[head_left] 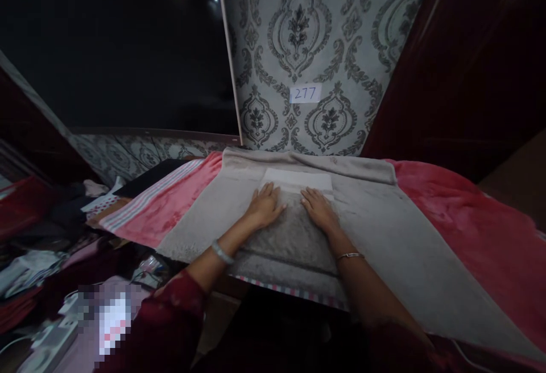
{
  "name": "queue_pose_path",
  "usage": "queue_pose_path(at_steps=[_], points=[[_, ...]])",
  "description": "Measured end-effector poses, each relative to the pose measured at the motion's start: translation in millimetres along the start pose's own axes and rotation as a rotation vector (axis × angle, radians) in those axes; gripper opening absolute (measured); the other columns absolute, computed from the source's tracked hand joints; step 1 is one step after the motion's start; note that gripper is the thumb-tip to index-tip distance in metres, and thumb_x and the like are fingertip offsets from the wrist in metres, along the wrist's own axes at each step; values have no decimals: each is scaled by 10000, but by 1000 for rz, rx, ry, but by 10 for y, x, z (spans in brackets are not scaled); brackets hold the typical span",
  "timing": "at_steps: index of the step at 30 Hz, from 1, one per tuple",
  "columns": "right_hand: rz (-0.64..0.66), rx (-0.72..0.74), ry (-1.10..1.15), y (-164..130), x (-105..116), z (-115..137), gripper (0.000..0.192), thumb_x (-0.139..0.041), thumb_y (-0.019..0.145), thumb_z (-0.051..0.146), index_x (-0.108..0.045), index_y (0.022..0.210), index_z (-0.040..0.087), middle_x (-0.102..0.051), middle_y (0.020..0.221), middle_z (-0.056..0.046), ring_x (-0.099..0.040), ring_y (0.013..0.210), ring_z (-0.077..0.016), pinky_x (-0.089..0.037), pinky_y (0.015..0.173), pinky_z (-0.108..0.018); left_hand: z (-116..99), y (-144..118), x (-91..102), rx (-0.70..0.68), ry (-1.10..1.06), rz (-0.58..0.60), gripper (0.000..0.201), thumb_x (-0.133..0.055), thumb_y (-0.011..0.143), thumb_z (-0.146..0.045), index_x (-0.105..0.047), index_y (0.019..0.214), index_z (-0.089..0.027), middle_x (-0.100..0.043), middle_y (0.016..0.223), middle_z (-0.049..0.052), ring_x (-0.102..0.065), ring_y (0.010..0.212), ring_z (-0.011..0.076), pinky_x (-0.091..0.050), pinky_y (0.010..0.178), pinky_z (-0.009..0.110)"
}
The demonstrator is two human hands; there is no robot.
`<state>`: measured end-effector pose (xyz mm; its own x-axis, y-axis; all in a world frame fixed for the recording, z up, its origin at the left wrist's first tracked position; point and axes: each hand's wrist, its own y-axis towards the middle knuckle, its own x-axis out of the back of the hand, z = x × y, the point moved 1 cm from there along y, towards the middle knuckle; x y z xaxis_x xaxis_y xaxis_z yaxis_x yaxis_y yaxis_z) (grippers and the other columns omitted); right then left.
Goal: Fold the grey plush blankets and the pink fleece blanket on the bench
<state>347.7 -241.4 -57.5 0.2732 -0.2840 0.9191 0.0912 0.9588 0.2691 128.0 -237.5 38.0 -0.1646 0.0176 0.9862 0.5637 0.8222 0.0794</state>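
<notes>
Grey towel (375,231) lies spread flat across the middle of a surface covered by a pink blanket (469,219), its far edge folded over near the wall and a white folded cloth (298,179) resting on top of it toward the back. At far left, in dim light, a heap of clothes (38,259) sits lower down, and beside it the blanket shows a striped border (145,199). Moving right, the left hand (265,205) lies palm down on the towel, fingers stretched out and gripping nothing, fingertips touching the near edge of the white cloth; a pale bangle (222,252) circles that wrist. Just beside it, the right hand (319,209) also presses flat and open on the towel, fingertips at the same white edge, with a thin bracelet (350,256) on the wrist. Behind both hands stands a wall of grey damask wallpaper (298,37) bearing a small paper label (305,93) marked 277. At far right, dark red curtain (469,60) hangs in shadow.
</notes>
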Motion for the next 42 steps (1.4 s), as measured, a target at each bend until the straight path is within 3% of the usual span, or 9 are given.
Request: queue_pose_path(at_steps=[4,10,16,22,25,29,32,35,42], points=[[-15,17,-9,-4,-27,-16,493,-306,1048,348,-490,1491,233,-386,1583,-50,-337,1461,-253,-299,1185,-470,12,487,-226,92,28,32,672,-350,985,-514,-321,1557,-161,-204,1661,169,-157,1543,307,-174,1214,581],[1,15,-34,-11,-10,0,496,-308,1044,319,-483,1495,213,-381,1585,-60,-331,1464,-257,-280,1194,-477,179,478,-492,79,40,40,668,-275,998,-556,-327,1558,-196,-224,1657,165,-170,1541,293,-213,1193,587],[-13,18,-14,-12,-2,8,494,-312,1039,325,-497,1486,221,-402,1573,-57,-342,1457,-261,-276,1195,-480,391,148,-440,35,8,60,686,-338,995,-547,-285,1574,-184,-177,1663,172,-143,1543,308,-253,1189,556],[-1,6,-12,-20,5,19,502,-309,1044,335,-480,1498,207,-383,1585,-65,-319,1468,-260,-257,1200,-474,744,-530,-558,5,-52,61,660,-345,1006,-471,-240,1584,-168,-214,1655,157,-190,1534,231,-215,1226,477],[6,2,-8,-26,11,36,502,-311,1043,328,-477,1500,206,-378,1588,-68,-319,1468,-262,-251,1201,-476,838,-770,-564,42,-95,58,650,-350,1001,-462,-281,1570,-156,-269,1636,163,-216,1527,241,-229,1225,476],[10,-1,-7,-31,28,55,503,-312,1038,313,-485,1494,187,-377,1587,-75,-312,1472,-264,-263,1199,-474,588,-768,-415,78,-104,-34,672,-417,981,-443,-305,1559,-117,-213,1647,195,-195,1533,277,-248,1219,493],[6,6,-10,-31,36,56,503,-311,1035,316,-499,1484,189,-394,1577,-74,-326,1465,-263,-276,1196,-477,205,-625,-370,-69,-79,-20,663,-436,982,-455,-304,1570,-178,-251,1648,148,-175,1540,276,-188,1236,535],[-7,23,-21,-31,26,41,511,-304,1030,312,-500,1482,180,-412,1567,-72,-341,1458,-265,-282,1195,-474,-45,-546,-463,-169,-35,21,673,-465,961,-537,-356,1553,-236,-226,1656,140,-148,1539,340,-153,1212,635],[-44,40,-9,-15,-43,-18,510,-301,1029,336,-512,1474,204,-420,1563,-65,-347,1454,-266,-289,1190,-483,101,-836,-618,-134,27,-33,679,-488,949,-574,-363,1551,-287,-214,1657,154,-159,1532,371,-180,1192,662]])
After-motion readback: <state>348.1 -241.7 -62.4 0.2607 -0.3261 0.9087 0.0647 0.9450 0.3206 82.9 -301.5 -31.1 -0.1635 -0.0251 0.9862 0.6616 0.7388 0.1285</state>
